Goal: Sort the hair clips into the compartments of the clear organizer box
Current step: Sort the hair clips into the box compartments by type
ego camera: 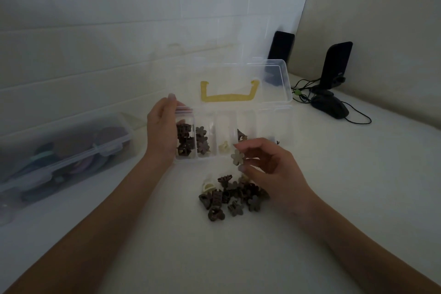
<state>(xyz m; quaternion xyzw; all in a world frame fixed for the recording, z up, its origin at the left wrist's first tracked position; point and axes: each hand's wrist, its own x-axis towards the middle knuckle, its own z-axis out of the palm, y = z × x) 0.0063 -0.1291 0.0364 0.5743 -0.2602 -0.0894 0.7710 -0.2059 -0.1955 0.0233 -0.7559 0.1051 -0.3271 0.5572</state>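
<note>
- A pile of hair clips (232, 196) lies on the white table (334, 234), closest to the person.
- Just above it, the right hand (269, 167) pinches a pale flower clip (237, 157) with its fingertips, near the box's front wall.
- The left hand (162, 131) curls round the left end of the clear organizer box (267, 124) and holds it.
- Dark clips already sit in the left compartments.
- The lid (274, 79) stands open behind.
- The pinch looks small, so the clip could slip and fall, or land with the wrong kind.

Single head-worn wide-angle view, forward and down, close over the white table (310, 234).
</note>
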